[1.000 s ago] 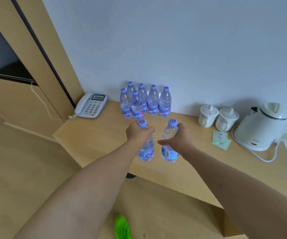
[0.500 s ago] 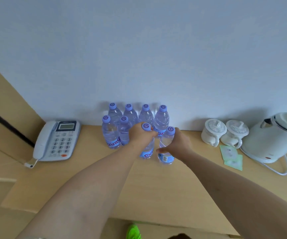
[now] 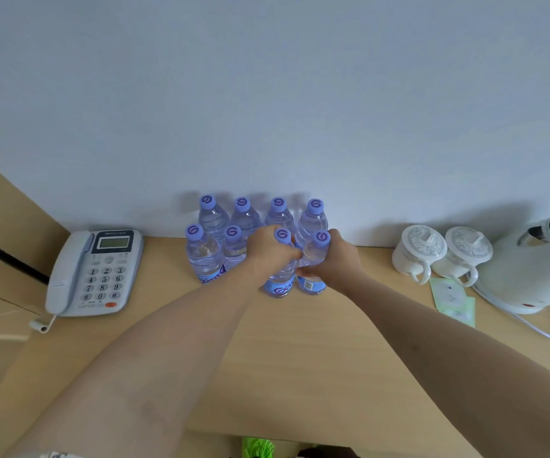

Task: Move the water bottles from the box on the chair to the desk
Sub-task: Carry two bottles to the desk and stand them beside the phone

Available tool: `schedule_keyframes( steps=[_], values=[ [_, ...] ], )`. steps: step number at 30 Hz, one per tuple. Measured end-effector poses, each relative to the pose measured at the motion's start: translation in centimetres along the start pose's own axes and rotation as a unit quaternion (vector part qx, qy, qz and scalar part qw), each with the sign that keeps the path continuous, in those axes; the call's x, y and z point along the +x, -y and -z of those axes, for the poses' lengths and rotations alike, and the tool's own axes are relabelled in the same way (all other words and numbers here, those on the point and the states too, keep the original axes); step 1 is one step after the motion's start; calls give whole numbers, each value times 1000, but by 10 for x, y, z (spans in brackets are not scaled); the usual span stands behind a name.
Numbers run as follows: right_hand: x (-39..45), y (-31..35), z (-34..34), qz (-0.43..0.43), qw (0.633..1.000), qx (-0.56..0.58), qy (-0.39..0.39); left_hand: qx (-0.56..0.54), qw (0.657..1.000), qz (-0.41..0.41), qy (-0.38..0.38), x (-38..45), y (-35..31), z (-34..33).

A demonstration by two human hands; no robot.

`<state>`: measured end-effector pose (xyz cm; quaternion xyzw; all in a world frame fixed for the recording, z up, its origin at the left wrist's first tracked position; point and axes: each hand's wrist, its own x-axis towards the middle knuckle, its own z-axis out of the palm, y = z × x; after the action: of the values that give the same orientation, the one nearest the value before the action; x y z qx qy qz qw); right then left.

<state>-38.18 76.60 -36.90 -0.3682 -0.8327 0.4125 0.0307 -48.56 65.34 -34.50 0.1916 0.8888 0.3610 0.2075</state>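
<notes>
Several clear water bottles with purple caps stand in two rows against the wall on the wooden desk (image 3: pixel 300 352). My left hand (image 3: pixel 268 252) grips one bottle (image 3: pixel 278 287) by its upper body; the bottle stands upright on the desk in the front row. My right hand (image 3: pixel 336 262) grips a second bottle (image 3: pixel 313 284) right beside it, also standing on the desk. Two front-row bottles (image 3: pixel 202 259) stand to the left of my hands, and the back row (image 3: pixel 243 216) is just behind. The box and chair are out of view.
A grey desk telephone (image 3: pixel 93 271) lies at the left of the desk. At the right stand two white lidded cups (image 3: pixel 442 254), a white electric kettle (image 3: pixel 538 266) with its cord, and green paper sachets (image 3: pixel 452 297). A wall backs the desk.
Both hands have carried their bottles forward and down to the desk, into the front row beside the other bottles. The view has moved closer to the desk.
</notes>
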Motion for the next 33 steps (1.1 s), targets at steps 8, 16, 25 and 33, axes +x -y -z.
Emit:
schedule_keyframes(
  steps=[8,16,25,33],
  values=[
    [-3,11,13,24,996,-84,-8,212,972,-38,96,-7,-28,35],
    [-10,27,20,43,993,-111,-15,314,944,-94,36,-19,-34,39],
    [-7,34,23,74,984,-160,-12,265,947,-180,22,-19,-17,39],
    [-2,34,19,112,972,-205,-1,233,951,-202,8,-15,-11,40]
  ],
)
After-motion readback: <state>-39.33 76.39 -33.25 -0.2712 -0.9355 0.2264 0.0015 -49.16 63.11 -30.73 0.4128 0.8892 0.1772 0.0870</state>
